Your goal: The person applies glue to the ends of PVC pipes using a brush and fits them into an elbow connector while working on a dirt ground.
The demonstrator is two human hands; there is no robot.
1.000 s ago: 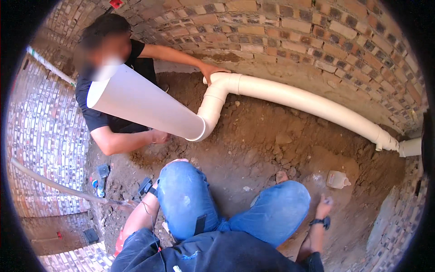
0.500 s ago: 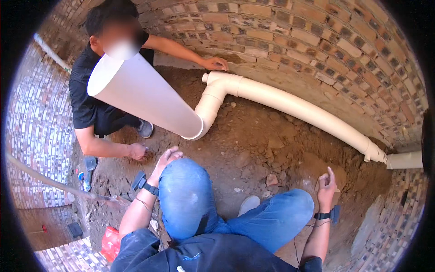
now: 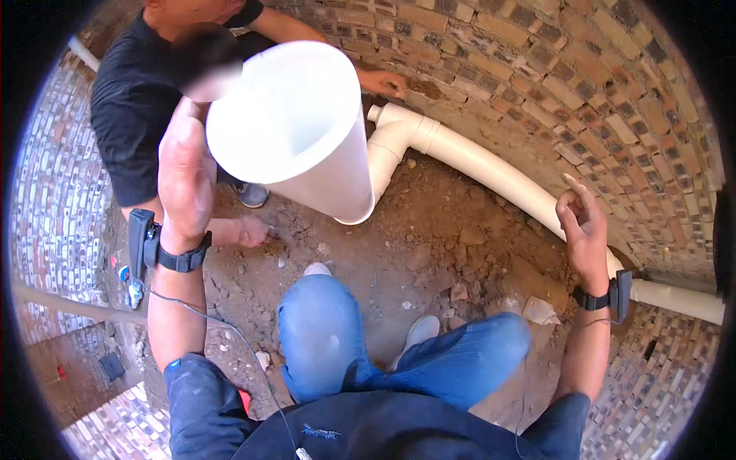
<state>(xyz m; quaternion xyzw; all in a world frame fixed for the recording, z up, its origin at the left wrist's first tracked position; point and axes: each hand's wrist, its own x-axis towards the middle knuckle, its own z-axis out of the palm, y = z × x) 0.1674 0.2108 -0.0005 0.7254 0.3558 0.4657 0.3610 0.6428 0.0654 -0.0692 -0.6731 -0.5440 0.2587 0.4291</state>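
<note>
My left hand (image 3: 186, 176) is raised beside the rim of a wide white pipe (image 3: 337, 172), and its fingertips are hidden by a blurred patch. Whether it grips the rim cannot be made out. The pipe leans with its round mouth up toward me; its lower end meets a cream elbow fitting (image 3: 386, 157). From there a long cream pipe (image 3: 491, 165) runs along the brick wall to the right. My right hand (image 3: 586, 226) hangs in the air in front of that long pipe, empty, one finger extended and the others loosely bent.
A co-worker in a dark shirt (image 3: 126, 115) crouches at the left, one hand (image 3: 391, 83) by the wall and the other (image 3: 249, 230) low over the soil. Brick walls (image 3: 537, 69) curve around. Rubble and loose dirt (image 3: 452, 222) cover the ground, near my jeans-clad knees (image 3: 322, 337).
My left hand has risen from beside my knee to the pipe's mouth. My right hand has lifted toward the long pipe. The white pipe's mouth now appears farther right and faces me more.
</note>
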